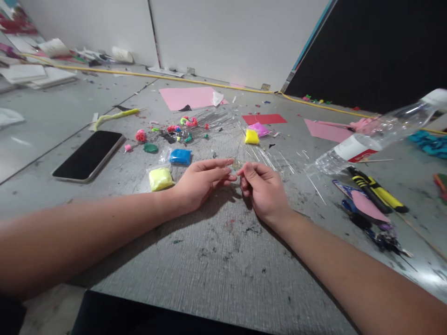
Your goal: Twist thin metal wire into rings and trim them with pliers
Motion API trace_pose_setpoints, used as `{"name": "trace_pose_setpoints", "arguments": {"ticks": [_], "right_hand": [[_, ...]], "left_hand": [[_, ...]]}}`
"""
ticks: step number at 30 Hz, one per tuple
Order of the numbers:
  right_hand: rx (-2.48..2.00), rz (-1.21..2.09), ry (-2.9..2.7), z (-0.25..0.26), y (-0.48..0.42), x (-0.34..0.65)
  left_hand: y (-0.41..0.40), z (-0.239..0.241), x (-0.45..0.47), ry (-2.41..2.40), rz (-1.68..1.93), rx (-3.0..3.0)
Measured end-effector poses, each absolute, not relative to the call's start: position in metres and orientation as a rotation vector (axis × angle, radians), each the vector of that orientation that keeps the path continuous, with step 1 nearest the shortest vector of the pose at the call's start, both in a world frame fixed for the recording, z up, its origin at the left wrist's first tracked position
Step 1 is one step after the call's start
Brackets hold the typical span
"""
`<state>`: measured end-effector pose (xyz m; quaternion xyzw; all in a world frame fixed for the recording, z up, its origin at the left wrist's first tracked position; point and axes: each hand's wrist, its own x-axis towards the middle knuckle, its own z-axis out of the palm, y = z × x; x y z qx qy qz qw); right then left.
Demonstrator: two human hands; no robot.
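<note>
Just above the grey table, my left hand (206, 181) reaches in with its fingers stretched out, and nothing shows in its grasp. Facing it, my right hand (263, 188) is closed in a pinch of thumb and forefinger; whatever lies between the tips is too small to make out. A narrow gap separates the two sets of fingertips. By my left wrist lies a pale yellow clay packet (160, 179), with a blue clay packet (180, 157) behind it. Thin clear sticks (265, 157) are scattered beyond my right hand.
A phone (89, 156) lies at left. Small coloured clay pieces (140, 135), a yellow packet (251, 137) and pink paper (188, 98) are farther back. To the right are a tilted plastic bottle (377, 132) and yellow-black pliers (379, 190). A yellow cord (167, 76) crosses behind.
</note>
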<state>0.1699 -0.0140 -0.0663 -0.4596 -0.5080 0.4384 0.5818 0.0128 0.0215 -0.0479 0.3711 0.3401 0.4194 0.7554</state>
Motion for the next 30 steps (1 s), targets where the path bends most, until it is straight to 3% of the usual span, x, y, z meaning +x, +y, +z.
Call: {"name": "trace_pose_setpoints", "arguments": {"ticks": [15, 30], "right_hand": [[-1.279, 0.838, -1.339, -0.061, -0.017, 0.171], [-1.287, 1.038, -1.246, -0.060, -0.016, 0.171]], "left_hand": [[0.023, -0.050, 0.009, 0.572, 0.820, 0.813], [0.023, -0.051, 0.007, 0.585, 0.825, 0.861]]}}
